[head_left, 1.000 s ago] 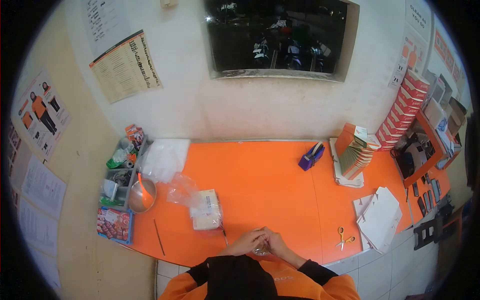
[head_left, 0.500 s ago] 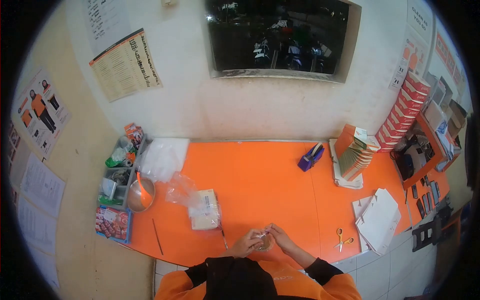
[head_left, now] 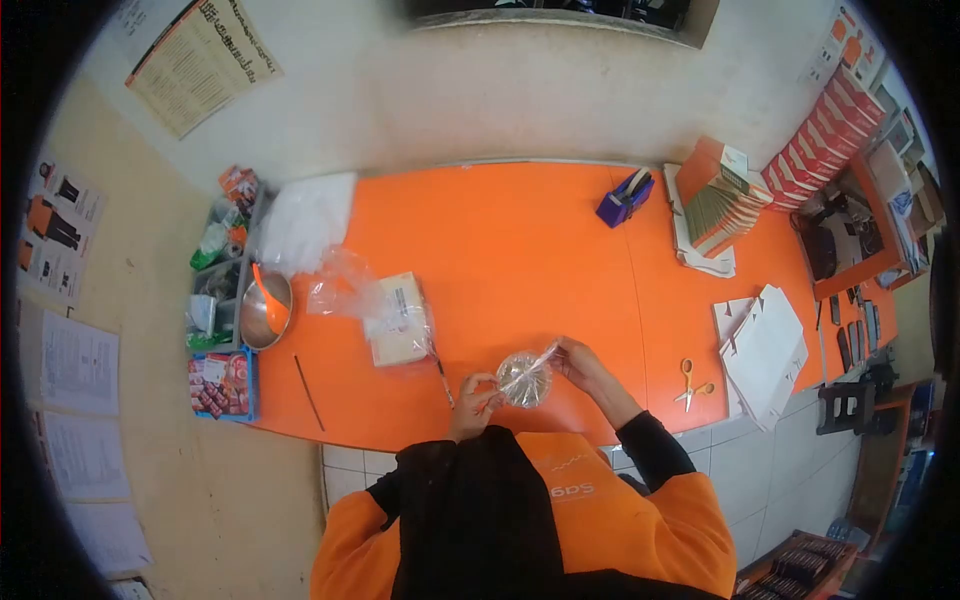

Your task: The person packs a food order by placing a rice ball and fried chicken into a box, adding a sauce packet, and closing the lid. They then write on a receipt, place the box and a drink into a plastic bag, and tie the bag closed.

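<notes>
A small round bundle in clear, shiny plastic (head_left: 525, 388) rests at the front of the orange table. Across its top runs a narrow pale strip (head_left: 530, 371), perhaps twisted plastic. My right hand (head_left: 590, 370) pinches the strip's upper right end between thumb and fingers. At the lower left, the fingers of my left hand (head_left: 474, 407) are closed at the other end of the strip, by the bundle's edge. What lies inside the wrap is too glossy to make out. Left of my hands a thin pen-like stick (head_left: 443, 380) lies beside a plastic-wrapped pale block (head_left: 398, 325).
Yellow scissors (head_left: 688, 385) and white card sheets (head_left: 765, 355) lie to the right. A purple tape dispenser (head_left: 626, 198) stands at the back, near stacked boxes (head_left: 718, 200). On the left are a metal bowl (head_left: 257, 322) with an orange spoon and a grey organizer (head_left: 228, 300).
My hands have moved apart, drawing the pale strip out across the bundle, which now shows more fully. The view has tilted downward, so the table sits higher in it.
</notes>
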A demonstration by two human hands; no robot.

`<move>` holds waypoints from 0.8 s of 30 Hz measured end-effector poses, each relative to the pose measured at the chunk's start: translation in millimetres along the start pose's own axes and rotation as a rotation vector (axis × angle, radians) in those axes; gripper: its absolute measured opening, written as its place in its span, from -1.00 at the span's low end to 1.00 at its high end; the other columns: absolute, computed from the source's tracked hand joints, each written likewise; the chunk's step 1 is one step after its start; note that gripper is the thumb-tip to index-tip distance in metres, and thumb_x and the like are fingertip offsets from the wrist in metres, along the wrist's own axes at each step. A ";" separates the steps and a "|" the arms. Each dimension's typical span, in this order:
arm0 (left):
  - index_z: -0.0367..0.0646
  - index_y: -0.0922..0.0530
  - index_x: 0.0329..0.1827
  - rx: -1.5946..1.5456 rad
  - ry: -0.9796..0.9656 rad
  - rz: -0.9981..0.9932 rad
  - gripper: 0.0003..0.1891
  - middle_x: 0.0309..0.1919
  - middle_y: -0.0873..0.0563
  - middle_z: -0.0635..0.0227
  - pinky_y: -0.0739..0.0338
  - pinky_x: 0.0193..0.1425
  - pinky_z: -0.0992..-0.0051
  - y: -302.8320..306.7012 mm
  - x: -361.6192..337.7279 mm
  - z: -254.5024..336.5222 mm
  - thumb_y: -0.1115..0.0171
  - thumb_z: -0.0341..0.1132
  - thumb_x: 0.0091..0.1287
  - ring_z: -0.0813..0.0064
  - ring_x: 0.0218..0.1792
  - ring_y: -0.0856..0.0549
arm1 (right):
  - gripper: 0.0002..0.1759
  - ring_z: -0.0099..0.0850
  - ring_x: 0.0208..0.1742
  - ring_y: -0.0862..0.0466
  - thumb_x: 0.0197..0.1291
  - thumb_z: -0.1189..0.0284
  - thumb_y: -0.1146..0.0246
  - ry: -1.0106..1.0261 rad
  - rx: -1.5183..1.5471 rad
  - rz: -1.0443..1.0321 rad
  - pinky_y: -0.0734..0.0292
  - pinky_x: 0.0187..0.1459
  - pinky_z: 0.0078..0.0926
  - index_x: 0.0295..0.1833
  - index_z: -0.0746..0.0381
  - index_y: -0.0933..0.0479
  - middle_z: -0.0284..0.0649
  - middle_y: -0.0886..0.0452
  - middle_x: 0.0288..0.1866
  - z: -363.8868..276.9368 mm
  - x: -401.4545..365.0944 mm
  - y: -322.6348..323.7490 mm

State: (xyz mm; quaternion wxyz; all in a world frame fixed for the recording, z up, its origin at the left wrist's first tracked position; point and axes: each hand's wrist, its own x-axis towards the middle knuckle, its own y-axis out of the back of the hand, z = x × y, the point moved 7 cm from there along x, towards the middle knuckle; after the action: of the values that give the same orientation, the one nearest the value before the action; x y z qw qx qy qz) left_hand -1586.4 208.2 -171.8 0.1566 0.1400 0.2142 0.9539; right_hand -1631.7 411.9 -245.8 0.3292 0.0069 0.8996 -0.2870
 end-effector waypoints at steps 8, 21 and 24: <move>-0.25 -0.58 -0.21 -0.207 0.154 0.166 -0.82 -0.24 -0.56 0.18 -0.40 -0.06 0.42 9.9 19.2 18.7 -0.20 -0.49 0.10 0.28 -0.17 -0.53 | -0.74 -0.64 -0.38 -0.44 0.35 0.26 0.08 0.254 -0.528 -0.042 -0.36 -0.33 -0.67 -0.29 0.19 -0.37 -0.40 -0.45 -0.43 -36.6 -26.3 -45.8; -0.27 -0.54 -0.33 -0.422 0.313 0.115 -0.89 -0.45 -0.61 0.34 -0.43 -0.14 0.57 -21.6 65.7 10.8 -0.24 -0.41 0.16 0.55 -0.29 -0.58 | -0.86 -0.64 -0.15 -0.48 0.23 0.43 -0.10 0.334 -0.810 -0.185 -0.38 -0.12 -0.65 -0.23 0.29 -0.44 -0.36 -0.53 -0.29 -41.2 -47.0 -57.9; -0.28 -0.54 -0.37 -0.285 0.306 0.182 -0.90 -0.45 -0.61 0.37 -0.44 -0.15 0.57 -11.5 61.9 -5.4 -0.23 -0.42 0.16 0.59 -0.28 -0.58 | -0.81 -0.60 -0.08 -0.49 0.25 0.38 -0.08 0.340 -0.687 -0.232 -0.36 -0.03 -0.60 -0.29 0.29 -0.46 -0.36 -0.53 -0.31 -39.3 -46.5 -55.8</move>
State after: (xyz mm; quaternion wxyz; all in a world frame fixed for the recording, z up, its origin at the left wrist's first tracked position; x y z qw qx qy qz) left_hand -1641.8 238.3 -169.3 0.0536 -0.0111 0.0852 0.9949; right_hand -1629.6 394.0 -165.2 0.1242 -0.1581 0.9796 0.0006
